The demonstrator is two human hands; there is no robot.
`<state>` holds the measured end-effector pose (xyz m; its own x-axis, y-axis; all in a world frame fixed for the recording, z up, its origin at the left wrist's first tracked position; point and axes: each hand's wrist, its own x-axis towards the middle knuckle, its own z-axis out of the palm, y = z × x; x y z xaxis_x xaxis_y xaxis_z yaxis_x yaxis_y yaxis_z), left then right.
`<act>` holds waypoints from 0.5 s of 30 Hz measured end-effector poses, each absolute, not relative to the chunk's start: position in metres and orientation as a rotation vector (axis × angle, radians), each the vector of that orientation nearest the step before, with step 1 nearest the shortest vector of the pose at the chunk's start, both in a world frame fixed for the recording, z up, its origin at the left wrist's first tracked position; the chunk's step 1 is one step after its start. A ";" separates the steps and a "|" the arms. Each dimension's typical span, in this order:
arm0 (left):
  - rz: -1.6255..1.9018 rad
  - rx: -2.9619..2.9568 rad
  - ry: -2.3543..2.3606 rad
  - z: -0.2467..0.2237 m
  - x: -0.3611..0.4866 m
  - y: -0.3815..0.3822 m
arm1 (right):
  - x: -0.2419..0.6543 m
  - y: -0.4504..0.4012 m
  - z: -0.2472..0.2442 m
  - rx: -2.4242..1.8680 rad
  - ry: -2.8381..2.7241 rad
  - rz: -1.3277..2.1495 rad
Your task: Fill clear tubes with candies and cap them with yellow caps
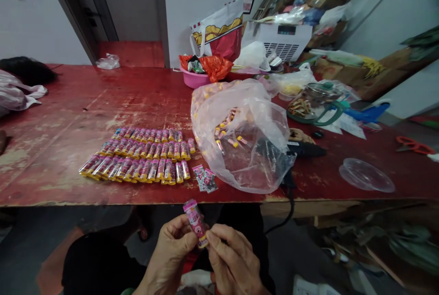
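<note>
Pink-wrapped tube (195,222) at bottom centre, pinched tilted between left hand (171,248) and right hand (233,258), both clamped on it. Light, stiff-looking, slick wrapper; best gripped mid-body. Rows of matching tubes (137,158) on the red table (68,148).

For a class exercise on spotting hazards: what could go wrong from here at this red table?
The pink tube, pinched between the left hand and right hand, is small and held clear of the red table, so it might drop to the floor. The rows of tubes lie near the front edge and could be knocked off. The slumped plastic bag might spill its contents.
</note>
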<state>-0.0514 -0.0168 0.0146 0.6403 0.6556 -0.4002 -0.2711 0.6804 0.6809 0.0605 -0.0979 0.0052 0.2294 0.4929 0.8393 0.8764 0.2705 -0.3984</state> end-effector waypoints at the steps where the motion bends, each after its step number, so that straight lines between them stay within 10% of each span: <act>1: 0.568 0.617 0.690 0.015 -0.051 -0.017 | 0.061 -0.099 0.006 -1.384 -1.418 -0.438; 15: 0.551 0.596 0.672 0.020 -0.050 -0.017 | 0.053 -0.097 -0.009 -1.326 -1.316 -0.470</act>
<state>-0.0503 -0.0174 0.0204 0.6560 0.6373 -0.4044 -0.2724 0.6996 0.6605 0.0532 -0.0970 -0.0091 0.2903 0.4049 0.8671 0.8628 0.2812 -0.4202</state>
